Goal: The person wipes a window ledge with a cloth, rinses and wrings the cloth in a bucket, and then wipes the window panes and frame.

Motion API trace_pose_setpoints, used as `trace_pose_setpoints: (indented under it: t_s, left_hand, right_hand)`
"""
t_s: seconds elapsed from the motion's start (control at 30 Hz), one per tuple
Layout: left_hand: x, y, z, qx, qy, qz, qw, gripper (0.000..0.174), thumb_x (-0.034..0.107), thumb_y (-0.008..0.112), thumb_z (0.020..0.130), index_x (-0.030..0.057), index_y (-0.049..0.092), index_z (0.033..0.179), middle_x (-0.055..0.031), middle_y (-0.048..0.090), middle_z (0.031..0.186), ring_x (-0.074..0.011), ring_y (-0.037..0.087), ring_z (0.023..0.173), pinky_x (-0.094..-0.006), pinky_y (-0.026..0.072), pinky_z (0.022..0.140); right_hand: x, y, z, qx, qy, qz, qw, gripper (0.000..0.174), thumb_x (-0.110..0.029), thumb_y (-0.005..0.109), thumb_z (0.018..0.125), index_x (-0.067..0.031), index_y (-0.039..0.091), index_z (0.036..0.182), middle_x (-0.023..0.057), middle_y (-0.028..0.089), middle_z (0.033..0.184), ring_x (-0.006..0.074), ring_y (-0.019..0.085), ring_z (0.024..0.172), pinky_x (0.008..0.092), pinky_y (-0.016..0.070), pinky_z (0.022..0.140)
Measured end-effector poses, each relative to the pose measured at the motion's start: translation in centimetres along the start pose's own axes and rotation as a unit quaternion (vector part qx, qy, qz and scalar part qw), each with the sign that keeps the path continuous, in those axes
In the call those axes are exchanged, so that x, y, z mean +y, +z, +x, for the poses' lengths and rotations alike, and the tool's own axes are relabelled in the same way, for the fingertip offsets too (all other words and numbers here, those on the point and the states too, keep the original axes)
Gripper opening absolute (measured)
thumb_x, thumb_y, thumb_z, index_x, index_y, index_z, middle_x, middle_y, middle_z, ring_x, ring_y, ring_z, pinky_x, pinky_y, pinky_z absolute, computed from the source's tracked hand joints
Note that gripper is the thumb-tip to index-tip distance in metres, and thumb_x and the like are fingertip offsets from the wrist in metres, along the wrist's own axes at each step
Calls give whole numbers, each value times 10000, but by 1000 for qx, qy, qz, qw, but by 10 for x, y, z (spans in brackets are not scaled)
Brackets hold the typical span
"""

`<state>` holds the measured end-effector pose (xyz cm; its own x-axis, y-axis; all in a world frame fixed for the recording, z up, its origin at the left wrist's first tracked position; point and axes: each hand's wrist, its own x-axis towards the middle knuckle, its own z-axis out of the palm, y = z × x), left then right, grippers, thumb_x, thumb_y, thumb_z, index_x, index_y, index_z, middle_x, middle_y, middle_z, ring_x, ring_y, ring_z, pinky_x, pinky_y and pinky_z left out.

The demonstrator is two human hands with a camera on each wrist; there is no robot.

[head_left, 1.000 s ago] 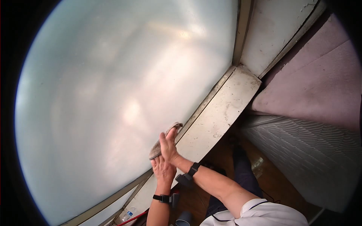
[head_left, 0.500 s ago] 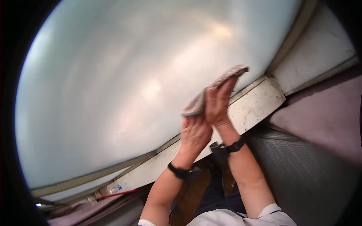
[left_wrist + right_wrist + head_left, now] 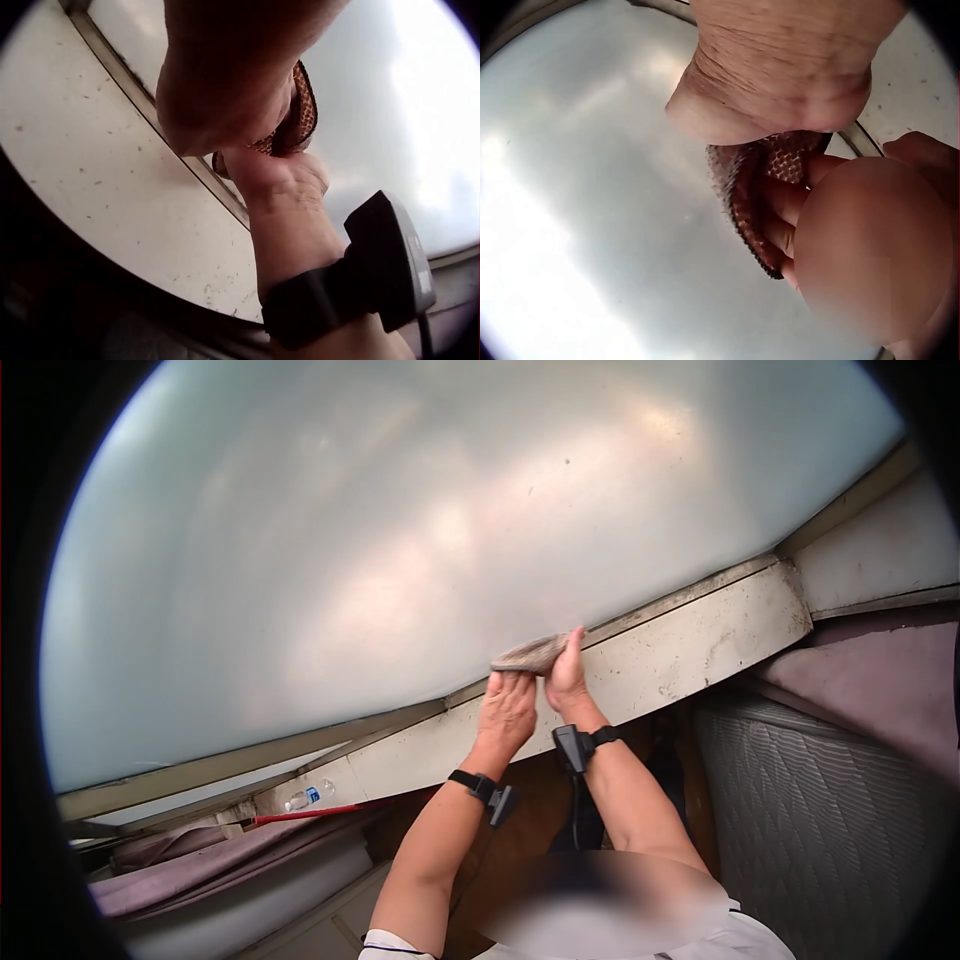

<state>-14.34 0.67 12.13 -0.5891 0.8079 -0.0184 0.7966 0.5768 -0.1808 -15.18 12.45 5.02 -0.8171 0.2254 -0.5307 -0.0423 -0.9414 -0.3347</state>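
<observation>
A folded brown-grey cloth (image 3: 530, 653) lies against the frosted glass pane (image 3: 350, 560), close above its lower frame. My left hand (image 3: 508, 710) reaches up to the cloth with its fingers extended. In the right wrist view, left fingers (image 3: 784, 202) lie nearly straight inside a fold of the patterned cloth (image 3: 787, 165). Beside it my right hand (image 3: 568, 670) presses the cloth's right part, thumb pointing up. Its heel (image 3: 780, 97) hides its own fingertips in the right wrist view. Both wrists nearly meet in the left wrist view, where the right hand (image 3: 274, 176) partly covers the cloth.
Along the pane's foot runs a chipped white sill (image 3: 680, 650). A clear plastic bottle (image 3: 308, 796) lies on its left end near a red rod (image 3: 305, 815). Grey quilted padding (image 3: 820, 800) and pink fabric (image 3: 880, 680) stand at the right, mauve fabric (image 3: 200, 870) at the lower left.
Both hands swept the cloth up and right across the glass, then back down to just above the lower frame. The head view has turned, so the sill lies flatter.
</observation>
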Motion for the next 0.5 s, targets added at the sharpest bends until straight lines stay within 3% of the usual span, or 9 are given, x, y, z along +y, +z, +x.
trace_pose_setpoints:
  t_s: [0.1, 0.2, 0.33, 0.4, 0.47, 0.5]
  left_hand:
    - [-43, -9, -64, -29, -62, -26, 997, 493, 146, 598, 806, -11, 607, 1274, -125, 576, 1334, -303, 470, 1343, -496, 304, 1161]
    - [-71, -37, -108, -48, -135, -19, 990, 551, 173, 653, 799, -17, 580, 1311, -151, 550, 1371, -362, 432, 1380, -542, 262, 1180]
    - [-84, -78, -128, 37, -186, -56, 980, 643, 202, 717, 811, -15, 533, 1388, -206, 500, 1443, -426, 379, 1418, -588, 240, 1170]
    - [-81, -106, -115, 101, -195, -56, 974, 631, 215, 730, 826, -7, 546, 1388, -194, 509, 1432, -432, 418, 1377, -564, 295, 1145]
    - [-73, -131, -96, 152, -191, -65, 968, 592, 213, 734, 854, 9, 559, 1382, -182, 537, 1388, -418, 472, 1313, -520, 351, 1112]
    - [-71, -134, -87, 155, -209, -60, 964, 556, 214, 732, 886, 23, 567, 1381, -172, 551, 1362, -387, 501, 1270, -483, 396, 1069]
  right_hand:
    - [59, 51, -28, -54, 58, 91, 993, 824, -721, 240, 1020, -47, 484, 1427, 75, 568, 1404, 235, 504, 1315, 412, 348, 1162]
    - [94, 100, -60, -81, 107, 142, 981, 808, -700, 225, 1033, -38, 480, 1418, 86, 559, 1414, 239, 502, 1319, 412, 343, 1166]
    - [131, 115, -78, -192, 184, 119, 957, 758, -667, 257, 1047, -33, 500, 1383, 123, 557, 1398, 227, 501, 1323, 390, 362, 1156]
    - [116, 142, -104, -201, 106, 85, 970, 683, -619, 290, 1072, -19, 576, 1228, 95, 623, 1236, 190, 560, 1184, 349, 410, 1078]
    - [107, 154, -117, -183, 13, -5, 983, 675, -571, 240, 1096, 5, 555, 1252, 112, 550, 1317, 211, 508, 1239, 334, 378, 1093]
    - [79, 166, -135, -170, -61, -55, 982, 618, -503, 288, 1110, 35, 511, 1316, 143, 494, 1358, 237, 472, 1272, 330, 359, 1102]
